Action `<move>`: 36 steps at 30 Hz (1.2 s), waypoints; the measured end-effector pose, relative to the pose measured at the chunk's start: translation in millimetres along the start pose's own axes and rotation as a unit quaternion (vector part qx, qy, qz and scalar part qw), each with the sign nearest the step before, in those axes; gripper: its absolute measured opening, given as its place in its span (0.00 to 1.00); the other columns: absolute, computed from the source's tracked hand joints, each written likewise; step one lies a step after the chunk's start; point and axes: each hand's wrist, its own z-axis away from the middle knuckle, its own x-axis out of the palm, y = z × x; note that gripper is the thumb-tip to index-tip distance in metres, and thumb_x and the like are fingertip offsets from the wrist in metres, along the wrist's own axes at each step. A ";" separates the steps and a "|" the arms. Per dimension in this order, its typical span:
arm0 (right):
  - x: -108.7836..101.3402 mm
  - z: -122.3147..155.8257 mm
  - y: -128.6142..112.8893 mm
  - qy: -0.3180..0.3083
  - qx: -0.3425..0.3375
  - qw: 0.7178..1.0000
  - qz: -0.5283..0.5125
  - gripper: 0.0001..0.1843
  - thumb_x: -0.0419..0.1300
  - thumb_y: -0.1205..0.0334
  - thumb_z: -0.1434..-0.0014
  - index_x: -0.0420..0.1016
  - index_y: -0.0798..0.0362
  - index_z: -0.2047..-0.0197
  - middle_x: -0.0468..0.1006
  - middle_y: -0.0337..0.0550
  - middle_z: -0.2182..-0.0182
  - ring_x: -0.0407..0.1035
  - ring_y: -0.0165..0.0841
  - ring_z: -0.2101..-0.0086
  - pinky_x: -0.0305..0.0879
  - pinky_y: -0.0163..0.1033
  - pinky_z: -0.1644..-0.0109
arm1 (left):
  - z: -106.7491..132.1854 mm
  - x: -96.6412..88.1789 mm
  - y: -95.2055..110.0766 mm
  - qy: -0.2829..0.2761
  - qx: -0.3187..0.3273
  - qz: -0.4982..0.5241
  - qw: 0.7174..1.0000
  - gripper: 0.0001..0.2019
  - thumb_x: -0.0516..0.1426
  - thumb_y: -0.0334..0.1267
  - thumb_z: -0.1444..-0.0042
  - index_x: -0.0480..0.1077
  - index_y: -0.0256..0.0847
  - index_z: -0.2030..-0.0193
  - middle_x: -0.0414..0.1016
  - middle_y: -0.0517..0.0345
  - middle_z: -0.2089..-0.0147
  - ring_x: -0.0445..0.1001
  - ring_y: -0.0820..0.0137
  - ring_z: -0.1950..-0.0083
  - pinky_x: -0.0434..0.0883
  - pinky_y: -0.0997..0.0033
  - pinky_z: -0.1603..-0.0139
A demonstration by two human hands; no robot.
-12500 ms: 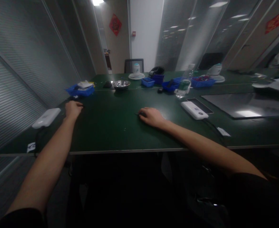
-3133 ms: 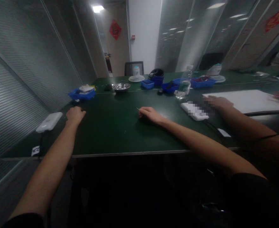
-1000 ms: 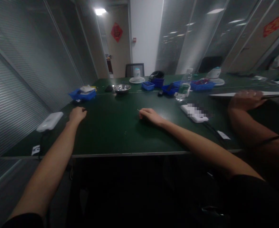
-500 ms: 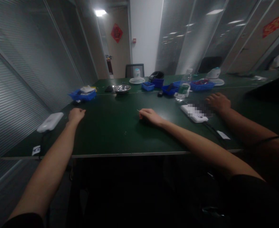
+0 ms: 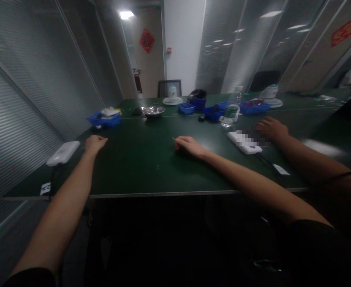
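My left hand (image 5: 94, 144) is closed above the left side of the dark green table (image 5: 133, 171), its fingers pressed together; what they hold, if anything, is too small or hidden to name. Beside it on the left lies a white box-shaped device (image 5: 63, 153) with a cable. Toward the middle of the table, my right hand (image 5: 190, 146) is also closed, resting at the tabletop. From its fingertips sticks out the short end of a thin pale stick (image 5: 173, 138); the rest is hidden inside the fingers.
A co-worker's hand (image 5: 272, 129) is at the right, beside another white device (image 5: 244, 142). Behind stand a plastic bottle (image 5: 231, 113), blue trays (image 5: 105, 119), a metal bowl (image 5: 153, 112) and white fans (image 5: 172, 99). The table's front edge (image 5: 163, 194) runs before me.
My left hand has turned slightly, its fingers bunched more closely. My right hand has stayed put. The co-worker's hand has shifted a little left, and a dark shape at the right has drawn back.
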 end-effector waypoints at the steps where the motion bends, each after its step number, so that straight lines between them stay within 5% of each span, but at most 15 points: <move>1: 0.1 0.0 -0.2 0.000 0.001 1.000 -0.001 0.21 0.52 0.46 0.29 0.74 0.52 0.64 0.77 0.41 0.66 0.69 0.36 0.61 0.60 0.41 0.51 | 1.4 -0.7 1.3 -0.002 -0.014 -0.014 1.000 0.17 0.66 0.46 0.42 0.84 0.38 0.51 0.82 0.37 0.48 0.79 0.43 0.43 0.76 0.52 0.44; 8: 0.1 2.0 -5.4 0.001 0.014 1.000 -0.003 0.21 0.52 0.46 0.29 0.74 0.52 0.64 0.78 0.42 0.65 0.69 0.36 0.62 0.60 0.41 0.52 | 14.7 -9.6 20.3 0.042 0.014 -0.017 0.999 0.18 0.61 0.48 0.36 0.83 0.43 0.45 0.81 0.43 0.43 0.78 0.48 0.40 0.74 0.55 0.41; 12: 0.0 2.4 -6.0 0.000 0.013 1.000 -0.002 0.21 0.52 0.46 0.29 0.75 0.52 0.63 0.77 0.42 0.65 0.69 0.37 0.61 0.61 0.41 0.51 | 15.8 -12.3 27.1 -0.027 0.007 -0.013 1.000 0.15 0.66 0.47 0.40 0.84 0.45 0.49 0.83 0.48 0.47 0.80 0.52 0.45 0.74 0.62 0.45; 16: 0.2 1.0 -2.8 0.001 0.004 1.000 0.001 0.21 0.52 0.45 0.29 0.75 0.52 0.63 0.78 0.42 0.65 0.69 0.37 0.61 0.61 0.41 0.50 | 13.3 -15.4 23.0 -0.064 -0.004 -0.020 0.998 0.15 0.70 0.46 0.44 0.85 0.41 0.53 0.84 0.48 0.48 0.80 0.56 0.49 0.73 0.66 0.51; 29: -0.8 1.0 -0.2 -0.003 0.002 1.000 0.003 0.21 0.52 0.46 0.28 0.75 0.52 0.63 0.77 0.42 0.65 0.69 0.36 0.61 0.60 0.41 0.51 | 10.3 -5.8 13.2 -0.005 0.040 -0.047 0.998 0.10 0.66 0.39 0.42 0.84 0.38 0.55 0.84 0.44 0.56 0.82 0.52 0.52 0.77 0.63 0.50; 36: -1.2 3.0 -5.1 -0.002 0.009 1.000 0.002 0.22 0.52 0.45 0.29 0.75 0.52 0.64 0.77 0.42 0.65 0.68 0.36 0.61 0.61 0.40 0.53 | 8.6 -9.2 13.7 -0.011 -0.005 0.001 1.000 0.12 0.69 0.39 0.46 0.84 0.39 0.56 0.85 0.46 0.52 0.82 0.53 0.49 0.77 0.63 0.48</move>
